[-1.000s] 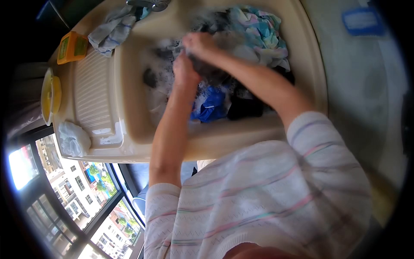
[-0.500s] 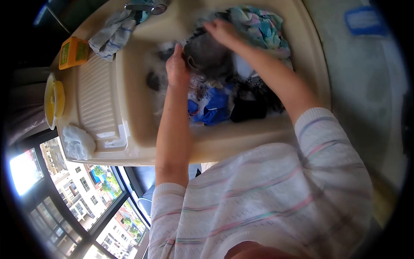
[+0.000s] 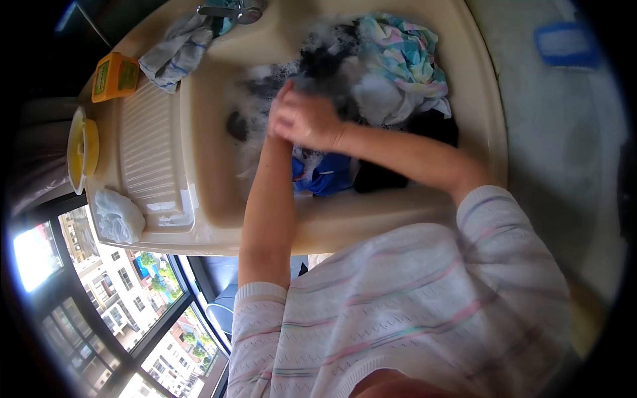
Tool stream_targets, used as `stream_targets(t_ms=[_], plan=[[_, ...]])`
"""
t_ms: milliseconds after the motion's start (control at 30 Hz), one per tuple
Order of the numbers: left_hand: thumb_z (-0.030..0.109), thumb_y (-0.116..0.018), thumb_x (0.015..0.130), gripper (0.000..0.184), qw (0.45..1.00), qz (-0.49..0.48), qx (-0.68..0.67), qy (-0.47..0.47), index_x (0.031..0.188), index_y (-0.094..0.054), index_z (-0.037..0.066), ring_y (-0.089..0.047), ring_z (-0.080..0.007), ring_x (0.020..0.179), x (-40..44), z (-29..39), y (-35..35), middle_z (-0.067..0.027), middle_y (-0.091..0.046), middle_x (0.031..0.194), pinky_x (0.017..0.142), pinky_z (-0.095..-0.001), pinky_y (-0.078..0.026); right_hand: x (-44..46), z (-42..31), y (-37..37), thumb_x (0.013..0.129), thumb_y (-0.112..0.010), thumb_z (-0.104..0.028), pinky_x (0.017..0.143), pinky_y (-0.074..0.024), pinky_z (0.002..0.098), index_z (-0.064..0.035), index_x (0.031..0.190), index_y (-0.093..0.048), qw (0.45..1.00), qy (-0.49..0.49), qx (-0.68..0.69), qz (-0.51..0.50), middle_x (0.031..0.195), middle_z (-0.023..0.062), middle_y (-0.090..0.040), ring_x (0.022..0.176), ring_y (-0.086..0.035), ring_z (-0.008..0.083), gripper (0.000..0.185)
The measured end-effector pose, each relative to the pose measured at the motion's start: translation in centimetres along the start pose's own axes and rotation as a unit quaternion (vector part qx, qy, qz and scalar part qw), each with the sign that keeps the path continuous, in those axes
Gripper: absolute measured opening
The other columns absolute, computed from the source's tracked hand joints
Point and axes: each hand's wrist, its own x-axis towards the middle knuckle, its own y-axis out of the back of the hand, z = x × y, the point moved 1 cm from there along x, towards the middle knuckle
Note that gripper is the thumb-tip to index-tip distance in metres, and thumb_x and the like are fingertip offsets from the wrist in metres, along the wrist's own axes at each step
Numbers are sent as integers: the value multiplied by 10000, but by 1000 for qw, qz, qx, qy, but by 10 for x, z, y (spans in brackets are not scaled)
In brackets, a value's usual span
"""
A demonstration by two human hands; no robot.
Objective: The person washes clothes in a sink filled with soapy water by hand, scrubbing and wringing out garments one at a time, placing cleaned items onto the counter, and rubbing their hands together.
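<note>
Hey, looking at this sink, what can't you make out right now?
All in the head view:
Left hand: partly hidden behind the right hand, so its grip is unclear.
Right hand: blurred, so I can't tell whether it holds anything.
Bottom of the sink: hidden by clothes and suds.
Orange bottle: label lettering too small and blurred to read.
Tap: cut off by the top edge.

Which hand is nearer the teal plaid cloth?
Right. The right hand is left of the teal plaid cloth; the left hand is farther left, partly hidden.
</note>
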Motion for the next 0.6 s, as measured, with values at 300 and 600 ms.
stream_targets(t_ms=[300,600], plan=[[254,-399,843,299,967,170,-160,104,1026,-516,49,-512,-232,959,14,8,-25,-118,-535,1011,839,-381,-410,15,65,-20,759,-486,-306,602,-425,402,-66,688,-569,962,-272,-31,-3,676,138,-566,666,-555,321,263],[247,-505,822,278,961,253,-46,100,946,-553,3,-556,-217,792,9,38,-40,-94,-577,894,681,-346,-451,16,143,-2,796,-401,-528,646,-435,422,-50,732,-607,950,-276,-104,-104,740,164,-599,708,-570,348,525]])
